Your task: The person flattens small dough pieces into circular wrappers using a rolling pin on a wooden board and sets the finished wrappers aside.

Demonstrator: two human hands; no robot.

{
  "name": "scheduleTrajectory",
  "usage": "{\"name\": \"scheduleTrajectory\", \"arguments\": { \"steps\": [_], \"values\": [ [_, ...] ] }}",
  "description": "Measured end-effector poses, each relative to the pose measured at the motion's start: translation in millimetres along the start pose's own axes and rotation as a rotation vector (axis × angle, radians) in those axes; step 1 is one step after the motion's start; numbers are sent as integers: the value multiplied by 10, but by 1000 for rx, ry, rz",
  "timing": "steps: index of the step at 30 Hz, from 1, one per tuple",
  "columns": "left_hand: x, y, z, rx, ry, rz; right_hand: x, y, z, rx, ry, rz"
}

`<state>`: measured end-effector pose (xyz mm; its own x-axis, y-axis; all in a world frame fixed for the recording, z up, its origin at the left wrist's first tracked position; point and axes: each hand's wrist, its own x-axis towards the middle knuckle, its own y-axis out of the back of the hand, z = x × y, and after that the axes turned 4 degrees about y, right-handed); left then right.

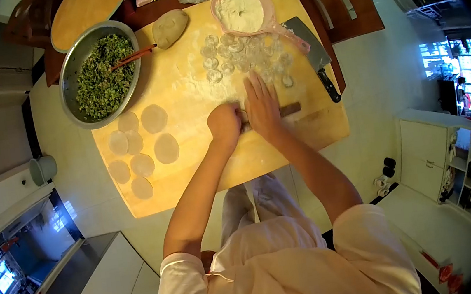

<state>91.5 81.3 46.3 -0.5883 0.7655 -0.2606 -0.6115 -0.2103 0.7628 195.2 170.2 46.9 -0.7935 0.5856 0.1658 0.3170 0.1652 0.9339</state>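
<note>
Near the front middle of the floured wooden board (191, 170), my left hand (225, 123) is closed, and a bit of pale dough shows at its fingertips. My right hand (261, 105) lies with fingers stretched out over a dark rolling pin (291, 108), whose right end sticks out beyond the palm. What lies under the hands is mostly hidden. Several small floured dough pieces (227, 67) are just past my right fingertips. Flat round wrappers (154, 119) lie at the left of the board, some overlapping.
A metal bowl of chopped green filling (67, 100) with red chopsticks (136, 57) stands at the back left. Behind are a dough lump (170, 28) and a pink scoop of flour (269, 13). A cleaver (311, 43) lies at the right edge, its handle pointing towards the front.
</note>
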Motion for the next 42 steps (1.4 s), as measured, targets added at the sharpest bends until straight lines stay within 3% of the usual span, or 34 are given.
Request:
{"name": "scheduleTrajectory", "arguments": {
  "steps": [2, 5, 8, 9, 13, 16, 17, 20, 21, 24, 28, 29, 32, 36, 37, 40, 42],
  "values": [
    [-13, -10, -115, -166, 52, 67, -515, 53, -39, -52, 10, -30],
    [76, -373, -650, -841, 361, -112, -742, 60, -5, -91, 49, -69],
    [-75, -46, -333, -419, 126, -157, -235, -2, -2, -42, 18, -58],
    [-77, 36, -156, -159, 3, -43, 23, -38, 33, -35, 13, -42],
    [46, -65, -36, 97, -89, 57, 165, -40, 15, -16, 21, 51],
    [-25, -1, -70, -133, 48, 85, -561, 13, -3, -48, 32, -57],
    [1, -185, -327, -432, 168, 58, -655, 43, 0, -73, 42, -59],
    [-58, -284, -507, -587, 257, -77, -584, 51, -9, -91, 64, -30],
    [-81, -146, -372, -436, 189, -130, -299, 62, -17, -69, 57, -3],
    [-20, -48, -40, 11, -36, 73, 314, -154, 106, -7, 17, 55],
    [54, -5, -10, 1, -2, 74, -261, -18, 0, -49, -16, -2],
    [23, -47, -78, -149, 42, 122, -473, 33, 1, -72, 7, -31],
    [-3, -345, -539, -751, 310, -27, -777, 77, -17, -90, 53, -91],
    [-94, 9, -65, -144, 68, -9, 140, -62, 70, -40, 34, 11],
    [-49, -31, 8, -53, 14, 90, 261, -125, 67, -27, 17, 40],
    [71, -25, 39, 79, -41, 30, 193, -156, 93, -10, 27, 65],
    [-2, -50, -41, -85, 36, 74, -321, -15, 13, -28, 4, 7]
  ]
}}
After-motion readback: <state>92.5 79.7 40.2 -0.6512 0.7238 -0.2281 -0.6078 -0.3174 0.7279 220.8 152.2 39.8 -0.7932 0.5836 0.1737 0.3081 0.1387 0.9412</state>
